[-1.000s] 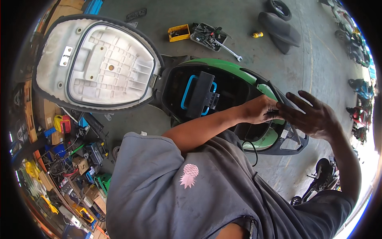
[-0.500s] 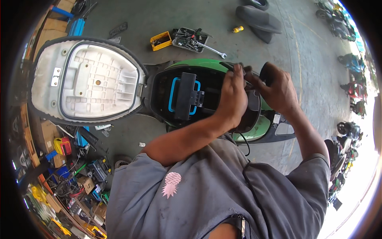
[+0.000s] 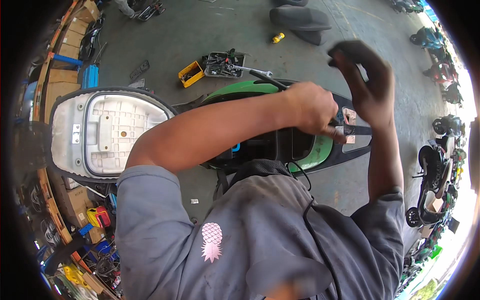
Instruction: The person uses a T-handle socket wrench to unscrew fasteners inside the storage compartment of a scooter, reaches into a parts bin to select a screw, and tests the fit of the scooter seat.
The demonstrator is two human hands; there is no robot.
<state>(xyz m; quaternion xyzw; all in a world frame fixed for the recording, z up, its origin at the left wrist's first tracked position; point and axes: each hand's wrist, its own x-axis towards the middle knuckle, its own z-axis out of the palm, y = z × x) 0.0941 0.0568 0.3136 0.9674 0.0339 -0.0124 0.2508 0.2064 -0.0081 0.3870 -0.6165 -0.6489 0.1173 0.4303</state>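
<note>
A green scooter (image 3: pixel 320 150) stands below me with its seat (image 3: pixel 105 130) tipped open, pale underside up. My left arm reaches across it, and my left hand (image 3: pixel 312 107) is closed in a fist around a long black-handled tool (image 3: pixel 267 80). The tool's lower end points down at the scooter's tail, by the reddish rear lamp (image 3: pixel 348 116). My right hand (image 3: pixel 367 82) is raised just above and to the right of the tail, fingers spread and slightly curled, with nothing seen in it. My grey shirt hides the front of the storage well.
On the concrete floor beyond the scooter lie a yellow parts box (image 3: pixel 191 73), a grey tray of tools (image 3: pixel 220 65), a wrench (image 3: pixel 250 69), a yellow can (image 3: pixel 278 37) and a black seat (image 3: pixel 300 17). Parked scooters (image 3: pixel 435 165) line the right side. Boxes and clutter (image 3: pixel 80 220) fill the left.
Both hands left the rim of the storage well and moved to the scooter's tail. My left hand now grips the black tool; my right hand has lifted off and spread.
</note>
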